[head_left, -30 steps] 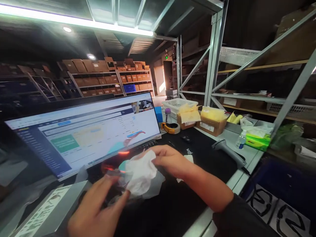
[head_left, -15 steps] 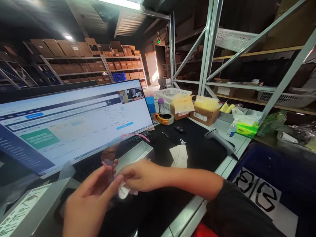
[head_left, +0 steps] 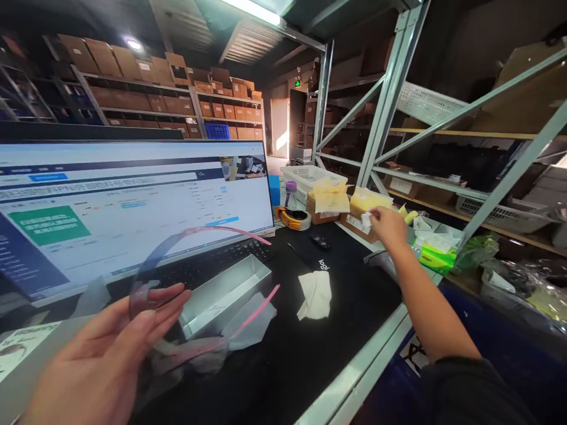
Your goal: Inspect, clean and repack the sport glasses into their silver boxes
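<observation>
My left hand (head_left: pixel 106 348) grips a pair of glasses (head_left: pixel 248 321) at the front, between thumb and fingers. Clear blue fading to pink, its two temples stretch rightward, one in front of the monitor and one over the mat. Out to the right, my right hand (head_left: pixel 390 227) pinches a crumpled white tissue (head_left: pixel 366 222) near the cardboard box with yellow packing (head_left: pixel 358 227). Under and beside the glasses stand a silver open box (head_left: pixel 225 295) and a clear plastic bag (head_left: pixel 254 321). A cream cloth (head_left: pixel 315 295) lies on the black mat.
A monitor (head_left: pixel 133 206) and keyboard (head_left: pixel 212 248) take up the left. Toward the back are a mouse (head_left: pixel 319 242), a tape dispenser (head_left: pixel 295 219) and a white basket (head_left: pixel 310 176). A green tissue pack (head_left: pixel 436 257) sits by the metal rack (head_left: pixel 376 118).
My right hand has left the glasses and swung far right with the tissue. My left hand has moved left and down, still holding the glasses. The camera view has shifted slightly.
</observation>
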Available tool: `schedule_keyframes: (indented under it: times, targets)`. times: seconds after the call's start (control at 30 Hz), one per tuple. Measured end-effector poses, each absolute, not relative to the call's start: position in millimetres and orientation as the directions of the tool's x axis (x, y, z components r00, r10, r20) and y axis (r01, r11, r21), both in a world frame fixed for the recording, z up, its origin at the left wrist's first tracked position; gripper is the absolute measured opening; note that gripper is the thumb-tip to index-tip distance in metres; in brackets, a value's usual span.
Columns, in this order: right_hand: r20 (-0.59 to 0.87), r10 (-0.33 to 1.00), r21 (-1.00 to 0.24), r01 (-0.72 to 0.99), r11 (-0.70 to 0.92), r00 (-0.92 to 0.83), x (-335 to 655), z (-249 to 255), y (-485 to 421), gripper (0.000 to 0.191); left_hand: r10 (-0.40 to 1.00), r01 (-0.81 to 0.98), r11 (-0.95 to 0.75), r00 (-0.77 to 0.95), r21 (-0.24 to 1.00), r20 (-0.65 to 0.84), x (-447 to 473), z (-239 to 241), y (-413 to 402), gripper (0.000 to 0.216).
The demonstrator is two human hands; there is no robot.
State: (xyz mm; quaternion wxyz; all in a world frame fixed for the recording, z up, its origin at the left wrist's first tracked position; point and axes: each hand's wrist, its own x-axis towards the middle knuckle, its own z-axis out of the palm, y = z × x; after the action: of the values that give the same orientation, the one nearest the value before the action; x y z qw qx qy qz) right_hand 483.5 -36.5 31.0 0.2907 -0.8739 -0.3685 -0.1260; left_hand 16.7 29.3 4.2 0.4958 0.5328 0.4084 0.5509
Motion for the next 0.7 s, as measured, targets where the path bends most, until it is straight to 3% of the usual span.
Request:
schedule_keyframes:
  times: [0.13,0.27,0.37,0.43,0.5,0.57,0.7]
  targets:
    - [0.343,0.506,-0.375,0.610,-0.698,0.791,524,33,-38,0.021,0.994,-0.291,-0.019,0.096,0.956,0.049,23,6,33,0.046]
    - [0.395,0.628,-0.319,0.741,-0.591,0.671,490,30,-27,0.023,0.997,-0.379,0.008,0.071,0.925,0.020,28,1,37,0.046]
    - [0.530,0.748,-0.254,0.917,-0.308,0.398,419,25,-30,0.032,0.999,-0.430,-0.030,0.013,0.902,0.039,34,-2,37,0.047]
    - [0.731,0.678,-0.032,0.988,0.149,-0.078,361,20,-38,0.034,0.999,-0.461,-0.044,-0.015,0.886,0.042,38,-2,36,0.047]
    - [0.725,0.516,0.237,0.869,0.435,-0.456,307,17,-45,0.037,0.999,-0.481,-0.046,-0.034,0.875,0.034,40,-1,34,0.047]
    - [0.619,0.441,0.406,0.745,0.528,-0.650,266,14,-45,0.039,0.999,-0.490,-0.044,-0.040,0.871,0.028,41,1,31,0.048]
    - [0.572,0.377,0.533,0.679,0.505,-0.729,229,7,-21,0.031,0.998,-0.485,-0.065,-0.042,0.872,0.051,39,5,27,0.049]
